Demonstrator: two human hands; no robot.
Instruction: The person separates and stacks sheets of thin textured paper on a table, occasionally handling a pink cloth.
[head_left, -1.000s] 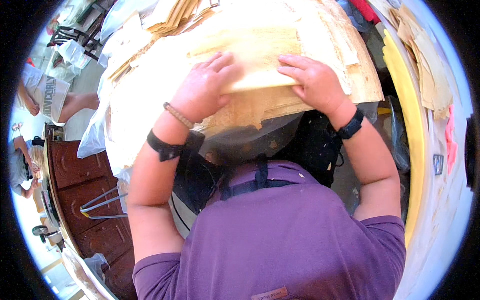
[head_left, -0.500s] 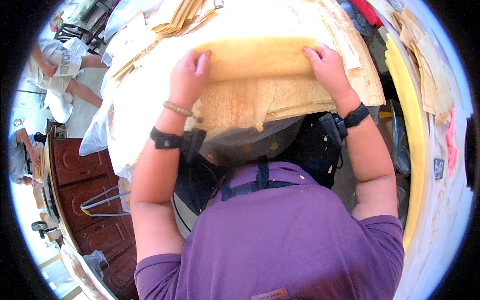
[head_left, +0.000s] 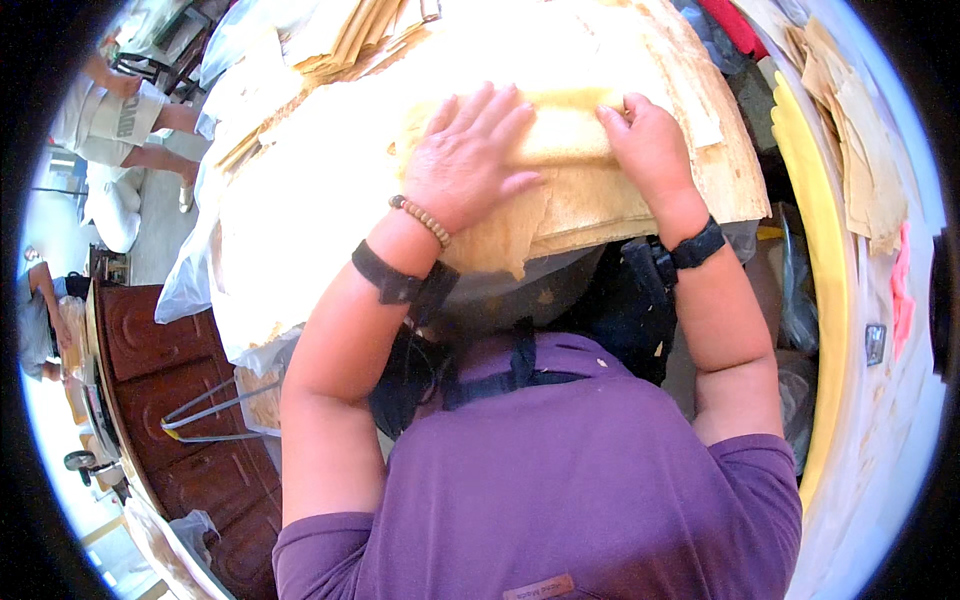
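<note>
A thin yellow folded sheet (head_left: 562,125) lies crosswise in front of me; I cannot tell its material. My left hand (head_left: 462,165) rests palm down over its left part, fingers spread out. At the sheet's right end, my right hand (head_left: 652,148) pinches the edge between thumb and curled fingers. Beneath it are pale tan sheets (head_left: 580,212) with ragged edges, layered at the near rim of the work surface. Part of the yellow sheet is hidden under my left hand, and glare washes out its far left side.
Folded tan sheets (head_left: 355,35) are piled at the far left. On the right, a long yellow strip (head_left: 805,260) runs beside more tan sheets (head_left: 865,190) and a phone-like object (head_left: 876,344). A brown panelled door-like board (head_left: 165,345) stands left. Two people (head_left: 125,125) are at the left.
My left hand has let go of the sheet's left end and moved right, flattening onto it. My right hand keeps its pinch at the right end, nearly in place.
</note>
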